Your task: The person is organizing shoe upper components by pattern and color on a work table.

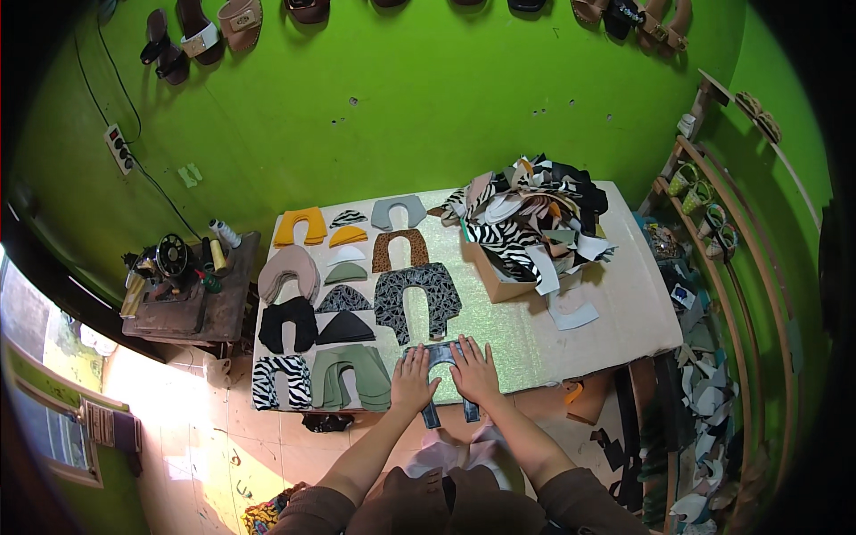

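My left hand [412, 381] and my right hand [476, 374] lie side by side at the table's front edge, palms down with fingers stretched out. Beneath them is a blue, denim-like U-shaped cut piece [431, 416], its two legs pointing toward me past the edge. My hands cover part of it. Just beyond it lies a large black-and-grey patterned U-shaped piece [390, 299]. Left of my left hand are olive-green U-shaped pieces [328, 374] and zebra-striped U-shaped pieces [267, 383]. Black half-moon pieces [346, 328] lie farther back.
The table [624, 330] also holds yellow [301, 216], beige [276, 267] and leopard-print U-shaped pieces [382, 254]. A cardboard box [499, 283] overflows with scraps at the back right. A sewing machine [171, 259] stands left; a wooden rack [713, 267] leans right.
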